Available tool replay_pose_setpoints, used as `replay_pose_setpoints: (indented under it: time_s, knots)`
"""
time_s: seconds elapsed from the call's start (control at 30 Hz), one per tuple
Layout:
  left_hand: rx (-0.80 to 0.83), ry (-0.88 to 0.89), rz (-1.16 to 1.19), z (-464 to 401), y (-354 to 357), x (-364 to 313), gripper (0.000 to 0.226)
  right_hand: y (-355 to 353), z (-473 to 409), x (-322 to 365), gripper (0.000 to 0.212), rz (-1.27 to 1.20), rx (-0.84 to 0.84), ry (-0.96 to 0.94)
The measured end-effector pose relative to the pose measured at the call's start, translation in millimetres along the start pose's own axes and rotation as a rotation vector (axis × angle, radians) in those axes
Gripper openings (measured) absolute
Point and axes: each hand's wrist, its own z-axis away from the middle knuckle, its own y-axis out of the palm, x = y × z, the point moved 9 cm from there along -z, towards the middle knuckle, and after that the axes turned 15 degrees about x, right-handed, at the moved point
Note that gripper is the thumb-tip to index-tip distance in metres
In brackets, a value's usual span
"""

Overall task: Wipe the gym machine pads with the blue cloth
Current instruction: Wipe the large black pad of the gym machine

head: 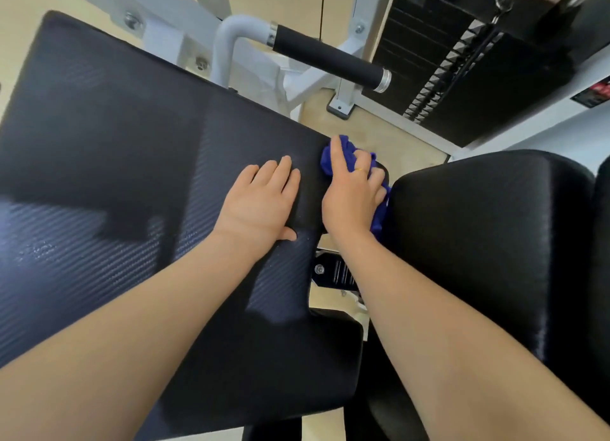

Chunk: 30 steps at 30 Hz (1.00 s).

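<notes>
You had the blue cloth (333,158) bunched against the right edge of the large black pad (132,163), in the gap beside the second pad (478,229), probably to clean that side face, though the contact was hidden. Your right hand (351,194) gripped the cloth, index finger stretched forward along it. Your left hand (262,202) lay flat, fingers straight, pressing the large pad to steady it. Both forearms reached forward.
</notes>
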Motion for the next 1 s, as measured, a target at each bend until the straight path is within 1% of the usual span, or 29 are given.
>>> replay_pose_setpoints:
  time_s: [0.1,0.23,0.3,0.37,0.4,0.43,0.5,0.53,0.6,0.63,0.73,0.8,0.87,0.9,0.93,0.97,1.0]
  knots:
    - [-0.023,-0.001,0.000,-2,2,3,0.097,-13,-16,-1,0.069,-0.021,-0.033,0.045]
    - [-0.032,-0.019,-0.024,4,1,4,0.098,16,31,4,0.071,0.033,0.035,0.021]
    - [-0.060,-0.036,-0.025,6,-2,5,0.099,18,43,9,0.068,0.126,0.024,-0.039]
    - [-0.064,-0.024,-0.016,6,0,5,0.099,2,27,17,0.062,0.265,-0.052,-0.142]
    - [-0.082,-0.017,-0.018,5,-1,4,0.099,-6,12,17,0.060,0.321,-0.078,-0.162]
    - [-0.090,-0.013,-0.019,5,0,5,0.098,-15,-4,15,0.057,0.345,-0.089,-0.145]
    - [-0.081,0.003,-0.011,4,6,5,0.097,-24,-27,1,0.053,0.319,-0.084,-0.023]
    - [-0.099,0.013,-0.004,4,5,5,0.097,-25,-32,-7,0.051,0.309,-0.081,0.036]
    - [-0.087,0.011,0.009,5,5,5,0.097,-23,-30,-15,0.049,0.314,-0.089,0.082]
    - [-0.068,0.006,0.011,4,6,5,0.098,-21,-25,-17,0.049,0.292,-0.100,0.096]
    - [-0.063,-0.006,0.018,4,6,8,0.100,-14,-6,-1,0.052,0.114,-0.076,0.119]
    - [-0.108,-0.003,0.043,3,8,10,0.100,-5,5,23,0.056,0.107,-0.037,-0.001]
    - [-0.143,-0.005,0.058,2,5,11,0.100,0,9,34,0.060,0.261,-0.012,-0.175]
    - [-0.130,-0.008,0.050,3,5,10,0.100,-3,6,29,0.058,0.345,-0.050,-0.215]
    - [-0.098,0.002,0.044,3,6,8,0.099,-9,1,18,0.056,0.406,-0.103,-0.188]
    - [-0.084,-0.003,0.048,3,7,7,0.097,-17,-3,7,0.055,0.434,-0.132,-0.110]
    - [-0.071,-0.012,0.055,3,7,7,0.096,-19,-8,-2,0.055,0.413,-0.105,-0.013]
